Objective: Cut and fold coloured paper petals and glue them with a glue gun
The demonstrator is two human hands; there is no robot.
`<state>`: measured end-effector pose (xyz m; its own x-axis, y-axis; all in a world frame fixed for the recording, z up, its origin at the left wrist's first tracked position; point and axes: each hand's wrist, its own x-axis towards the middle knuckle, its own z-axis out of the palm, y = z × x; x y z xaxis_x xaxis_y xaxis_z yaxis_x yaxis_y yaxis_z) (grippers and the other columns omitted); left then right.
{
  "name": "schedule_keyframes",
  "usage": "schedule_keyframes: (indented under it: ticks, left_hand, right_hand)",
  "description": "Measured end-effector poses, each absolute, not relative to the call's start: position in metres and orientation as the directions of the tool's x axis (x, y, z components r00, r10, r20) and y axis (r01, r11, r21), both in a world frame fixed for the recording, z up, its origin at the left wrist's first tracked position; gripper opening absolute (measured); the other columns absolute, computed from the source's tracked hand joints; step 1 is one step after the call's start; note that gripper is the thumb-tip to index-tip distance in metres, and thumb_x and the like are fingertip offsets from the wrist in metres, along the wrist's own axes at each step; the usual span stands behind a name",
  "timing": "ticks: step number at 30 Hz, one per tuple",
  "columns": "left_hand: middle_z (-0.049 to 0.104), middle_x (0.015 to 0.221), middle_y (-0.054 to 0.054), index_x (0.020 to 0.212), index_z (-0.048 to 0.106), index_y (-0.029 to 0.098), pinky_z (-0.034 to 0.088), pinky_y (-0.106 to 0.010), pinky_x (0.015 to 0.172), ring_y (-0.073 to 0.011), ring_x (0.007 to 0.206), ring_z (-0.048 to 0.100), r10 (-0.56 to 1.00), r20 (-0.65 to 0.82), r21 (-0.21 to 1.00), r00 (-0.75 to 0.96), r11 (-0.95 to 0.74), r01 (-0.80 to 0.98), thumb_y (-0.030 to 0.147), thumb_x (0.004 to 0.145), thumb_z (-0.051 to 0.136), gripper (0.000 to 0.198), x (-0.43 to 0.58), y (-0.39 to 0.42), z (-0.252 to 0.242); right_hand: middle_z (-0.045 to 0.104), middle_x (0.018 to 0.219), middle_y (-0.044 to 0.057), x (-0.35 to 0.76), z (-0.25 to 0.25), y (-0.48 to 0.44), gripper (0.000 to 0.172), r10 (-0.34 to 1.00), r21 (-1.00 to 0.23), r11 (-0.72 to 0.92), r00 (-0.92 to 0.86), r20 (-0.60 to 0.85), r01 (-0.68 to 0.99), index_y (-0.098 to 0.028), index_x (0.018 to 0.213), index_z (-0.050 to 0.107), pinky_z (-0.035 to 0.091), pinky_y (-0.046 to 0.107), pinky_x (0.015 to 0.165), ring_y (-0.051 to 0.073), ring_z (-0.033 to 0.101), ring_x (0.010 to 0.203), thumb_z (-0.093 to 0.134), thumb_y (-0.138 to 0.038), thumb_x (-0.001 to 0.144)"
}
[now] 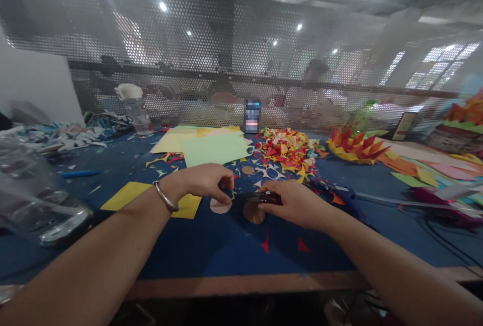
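Note:
My left hand (215, 183), with a silver bangle at the wrist, is curled over a pale round paper piece (220, 206), its thumb and fingers at the piece's upper right edge. My right hand (281, 202) is closed around dark-handled scissors (268, 197), whose blades are blurred and point left. Just below them lies a brown disc (253, 213). A smaller tan disc (248, 170) rests between the hands, farther back. Yellow paper (128, 195) lies partly under my left forearm. Two red scraps (303, 245) are near the front.
A pale green sheet (215, 149) lies behind my left hand. Colourful paper scraps (287, 147) are heaped at centre back, beside a phone (252, 115) standing upright. A glass jar (41, 190) stands left; a glue gun (349, 192) and cable lie right. Perforated metal (211, 54) rises behind.

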<state>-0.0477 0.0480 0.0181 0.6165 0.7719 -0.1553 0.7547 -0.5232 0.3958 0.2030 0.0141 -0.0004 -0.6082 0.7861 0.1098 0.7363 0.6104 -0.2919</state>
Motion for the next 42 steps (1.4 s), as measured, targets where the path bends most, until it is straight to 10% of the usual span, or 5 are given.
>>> schedule_keyframes:
  ticks: [18, 32, 42]
  left_hand:
    - [0.063, 0.072, -0.002, 0.075, 0.063, 0.019, 0.035, -0.027, 0.053, -0.0161, 0.061, 0.052, 0.755, -0.272, 0.389, 0.597, -0.481, 0.785, 0.033, 0.062, 0.068, 0.02, -0.046, 0.037, 0.025]
    - [0.063, 0.081, -0.002, 0.085, 0.061, 0.015, 0.044, -0.025, 0.062, -0.012, 0.068, 0.056, 0.902, 0.061, 0.949, 0.428, -0.186, 0.256, 0.029, 0.071, 0.07, 0.021, -0.02, 0.044, 0.008]
    - [0.064, 0.082, -0.002, 0.096, 0.058, 0.015, 0.05, -0.027, 0.066, -0.0124, 0.071, 0.061, 0.95, 0.086, 0.995, 0.3, -0.099, 0.028, 0.02, 0.074, 0.069, 0.025, 0.002, 0.032, 0.006]
  right_hand:
    - [0.067, 0.081, 0.006, 0.203, -0.005, 0.013, 0.025, 0.843, -0.268, 0.533, -0.531, 0.087, 0.802, -0.018, 0.1, 0.062, 0.034, 0.026, 0.057, 0.017, 0.058, 0.067, 0.059, -0.037, 0.083]
    - [0.069, 0.08, 0.005, 0.2, -0.001, 0.007, 0.022, 0.81, -0.086, 0.579, -0.56, 0.175, 0.811, -0.02, 0.088, 0.063, 0.031, 0.027, 0.056, 0.019, 0.06, 0.068, 0.054, -0.04, 0.087]
    - [0.069, 0.097, 0.006, 0.202, 0.001, 0.0, 0.031, 0.646, -0.064, 0.658, -0.519, 0.559, 0.75, -0.02, 0.118, 0.059, 0.043, 0.026, 0.062, 0.014, 0.06, 0.065, 0.049, -0.034, 0.093]
